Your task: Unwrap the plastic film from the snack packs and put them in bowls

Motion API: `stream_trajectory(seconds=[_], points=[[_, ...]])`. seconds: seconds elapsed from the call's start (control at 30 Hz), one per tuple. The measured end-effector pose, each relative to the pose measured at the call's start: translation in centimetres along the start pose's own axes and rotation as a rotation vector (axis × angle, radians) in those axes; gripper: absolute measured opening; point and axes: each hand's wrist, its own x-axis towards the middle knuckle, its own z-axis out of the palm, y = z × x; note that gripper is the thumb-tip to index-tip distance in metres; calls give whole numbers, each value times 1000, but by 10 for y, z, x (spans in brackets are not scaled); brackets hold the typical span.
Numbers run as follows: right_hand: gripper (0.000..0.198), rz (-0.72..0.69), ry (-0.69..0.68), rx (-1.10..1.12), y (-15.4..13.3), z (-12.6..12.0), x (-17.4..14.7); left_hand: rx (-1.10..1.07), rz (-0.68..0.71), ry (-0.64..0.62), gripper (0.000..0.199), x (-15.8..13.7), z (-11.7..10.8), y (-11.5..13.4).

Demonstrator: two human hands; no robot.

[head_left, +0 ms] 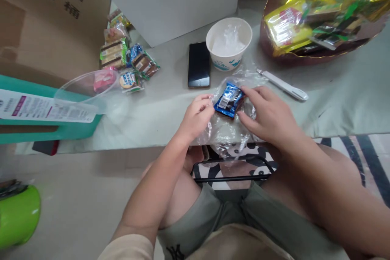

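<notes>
A small blue snack packet (229, 99) with a white barcode label lies on a crumpled sheet of clear plastic film (227, 130) near the table's front edge. To its left, my left hand (198, 117) has its fingers pinched together on the edge of the film. My right hand (269, 111) is at the packet's right side, index finger by the upper corner and thumb by the lower one, with a gap between them. The film hangs partly over the table edge.
Behind the film stand a paper cup (230, 61) with clear plastic inside and a phone (199, 65). A white utility knife (284, 85) lies at the right, below a bowl (304, 57) of snacks. Several packets (114, 53), a clear plastic tub (114, 103) and a cardboard box (55, 28) are left.
</notes>
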Motion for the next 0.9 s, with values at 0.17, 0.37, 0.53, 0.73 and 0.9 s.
stream_trajectory(seconds=[0.17,0.37,0.53,0.73,0.9], points=[[85,-126,-72,187,2,13,2,-827,-299,-214,7,0,-4,9],[71,68,-13,782,13,15,14,-1174,-307,-302,16,8,-2,10],[48,289,27,1265,23,12,15,-1312,-375,-243,29,27,-2,9],[47,363,347,1281,39,12,16,-1424,-374,-102,25,43,-11,4],[43,56,918,884,62,-5,29,-1401,-345,-114,34,44,-13,1]])
